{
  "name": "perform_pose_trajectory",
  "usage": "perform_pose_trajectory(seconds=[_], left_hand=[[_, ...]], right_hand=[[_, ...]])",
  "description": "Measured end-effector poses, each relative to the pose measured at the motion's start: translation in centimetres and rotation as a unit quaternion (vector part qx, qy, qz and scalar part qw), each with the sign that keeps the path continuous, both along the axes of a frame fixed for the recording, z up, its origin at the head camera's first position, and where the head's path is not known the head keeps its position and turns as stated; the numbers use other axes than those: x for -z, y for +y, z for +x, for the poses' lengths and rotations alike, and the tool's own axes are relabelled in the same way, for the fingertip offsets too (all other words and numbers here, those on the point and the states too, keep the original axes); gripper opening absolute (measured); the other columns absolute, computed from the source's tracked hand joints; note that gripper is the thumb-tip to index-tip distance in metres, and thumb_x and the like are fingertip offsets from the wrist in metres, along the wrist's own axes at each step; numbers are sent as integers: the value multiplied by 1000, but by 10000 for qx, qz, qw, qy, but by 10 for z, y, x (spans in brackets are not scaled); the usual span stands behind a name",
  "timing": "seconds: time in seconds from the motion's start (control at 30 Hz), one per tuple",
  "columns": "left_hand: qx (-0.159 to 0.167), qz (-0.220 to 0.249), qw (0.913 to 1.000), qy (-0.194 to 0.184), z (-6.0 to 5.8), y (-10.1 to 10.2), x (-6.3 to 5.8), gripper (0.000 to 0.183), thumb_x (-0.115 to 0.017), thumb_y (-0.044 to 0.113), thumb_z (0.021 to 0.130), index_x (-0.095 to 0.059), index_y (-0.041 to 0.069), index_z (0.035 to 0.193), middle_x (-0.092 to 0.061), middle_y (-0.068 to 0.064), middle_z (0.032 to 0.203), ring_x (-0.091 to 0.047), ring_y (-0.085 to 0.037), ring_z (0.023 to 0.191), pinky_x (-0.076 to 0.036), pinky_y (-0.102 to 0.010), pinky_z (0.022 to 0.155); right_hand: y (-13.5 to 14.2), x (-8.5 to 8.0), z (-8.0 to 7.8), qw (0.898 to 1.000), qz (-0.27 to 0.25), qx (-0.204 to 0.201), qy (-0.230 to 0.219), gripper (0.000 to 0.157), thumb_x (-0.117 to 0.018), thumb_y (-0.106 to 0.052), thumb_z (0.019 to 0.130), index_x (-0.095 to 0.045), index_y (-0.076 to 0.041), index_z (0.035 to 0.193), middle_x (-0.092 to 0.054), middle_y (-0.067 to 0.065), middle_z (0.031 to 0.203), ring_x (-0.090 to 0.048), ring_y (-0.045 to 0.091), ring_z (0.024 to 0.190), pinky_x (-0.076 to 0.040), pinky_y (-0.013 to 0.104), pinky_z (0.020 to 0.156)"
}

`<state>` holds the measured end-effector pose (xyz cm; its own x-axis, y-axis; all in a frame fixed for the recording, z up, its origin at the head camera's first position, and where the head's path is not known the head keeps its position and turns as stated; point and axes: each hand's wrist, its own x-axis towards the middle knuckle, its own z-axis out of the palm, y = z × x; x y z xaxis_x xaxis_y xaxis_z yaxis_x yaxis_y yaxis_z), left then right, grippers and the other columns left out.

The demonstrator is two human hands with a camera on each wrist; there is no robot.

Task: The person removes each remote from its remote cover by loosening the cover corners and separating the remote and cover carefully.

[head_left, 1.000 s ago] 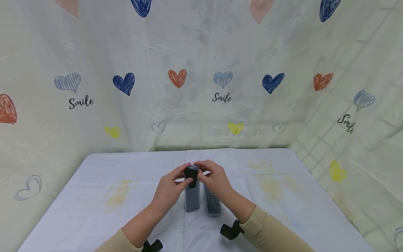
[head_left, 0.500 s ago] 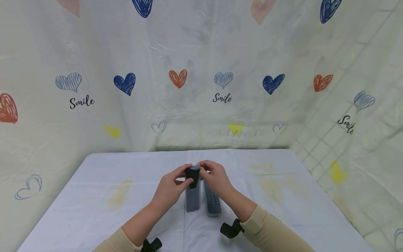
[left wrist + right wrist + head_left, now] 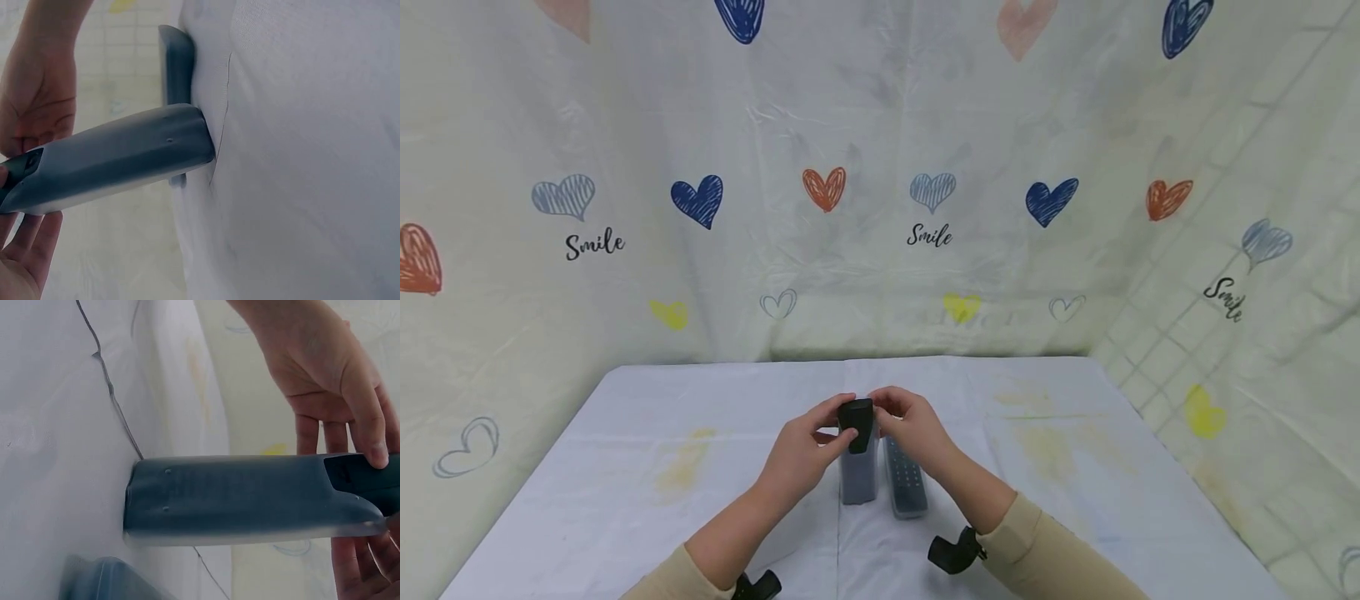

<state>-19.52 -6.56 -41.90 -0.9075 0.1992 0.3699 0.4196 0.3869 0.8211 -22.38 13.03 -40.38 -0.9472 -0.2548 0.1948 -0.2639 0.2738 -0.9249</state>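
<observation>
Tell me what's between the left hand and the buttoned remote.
The black-topped grey case sits between the left hand and the buttoned remote, seen in the head view.

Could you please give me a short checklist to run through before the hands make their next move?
1. Left grip holding the black part: ok.
2. Right grip pinching anything: cannot tell; its contact is partly hidden.
3. Black part firmly fixed to the blue-grey body: cannot tell by sight.
4. Lower end of that body resting on the table: cannot tell; it looks close.
5. Keypad device lying buttons up: ok.
6. Keypad device apart from the body: ok, a gap shows in the head view.
</observation>
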Motion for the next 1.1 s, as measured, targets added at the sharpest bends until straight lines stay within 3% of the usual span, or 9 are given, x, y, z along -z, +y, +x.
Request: perform_pose_trajectory(seconds=[0.27,0.37,0.6,0.73,0.87,1.0,1.1], left_hand=[[74,-180,9998,31,2,-1,0,51,-73,21,91,-57,27,139,-68,7,121,-66,-8,102,-56,-23,80],[109,-259,9996,34,3,0,0,54,-73,22,92,-54,26,142,-66,5,126,-66,-10,105,-55,-23,81],[-20,-183,9998,53,5,-1,3,55,-72,24,92,-52,25,143,-59,3,136,-64,-15,113,-55,-24,85],[-98,-172,9997,171,4,-1,5,54,-74,21,91,-55,26,141,-56,7,137,-58,-13,120,-53,-27,91],[75,-89,9998,185,3,-2,7,59,-75,17,89,-53,23,144,-55,9,139,-58,-12,119,-53,-26,90],[330,93,9994,-106,3,-6,10,67,-74,13,90,-47,29,148,-52,10,143,-61,-14,116,-53,-25,89],[367,397,9974,-484,2,-8,14,66,-74,11,89,-48,31,147,-52,6,145,-63,-19,114,-54,-29,90]], right_hand=[[7,5,4,9988,-20,-352,347,28,-57,-6,99,-65,-9,126,-64,11,122,-65,24,95,-57,48,80],[9,9,6,9978,-49,-476,456,33,-63,-11,97,-63,-12,130,-60,8,128,-62,24,102,-56,40,83],[12,12,7,9952,27,-656,728,44,-73,-17,92,-61,-12,134,-58,3,129,-61,22,103,-56,33,84],[14,14,8,9960,35,-626,634,46,-74,-16,90,-60,-15,134,-57,6,130,-63,22,103,-56,35,85],[15,12,11,9980,1,-590,243,47,-74,-13,90,-60,-15,135,-56,10,134,-64,27,108,-56,40,88],[17,12,12,9985,-33,-553,-48,46,-72,-10,92,-59,-9,135,-56,15,136,-63,32,112,-55,46,89],[20,15,10,9984,41,-562,-26,44,-71,-12,92,-60,-8,134,-61,14,131,-63,31,113,-54,46,90]])
